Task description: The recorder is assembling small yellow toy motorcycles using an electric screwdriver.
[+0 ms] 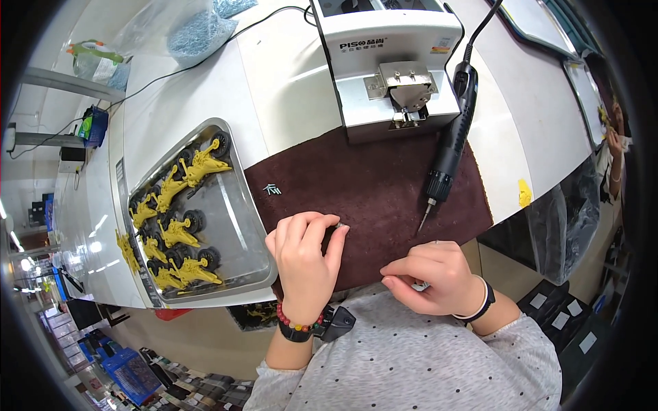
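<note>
Directions were taken about the center of the brown mat [373, 181] on the tabletop [288, 96]. At 8 o'clock, the left hand [301, 253] pinched a small metallic piece [340, 225] between thumb and forefinger. Near 5 o'clock, the right hand [439, 277] was curled; whether its grip was closed could not be told. Loose screws [272, 189] lay at 9 o'clock, beside a tray [233, 226] of yellow wheeled models [201, 168]; a black electric screwdriver [449, 151] lay toward 1 o'clock.

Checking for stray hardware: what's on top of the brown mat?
Small silvery screw-like pieces lie on the brown mat, toward its left. The machine, screwdriver, left hand and right hand hide parts of it; anything beneath those can't be seen.
</note>
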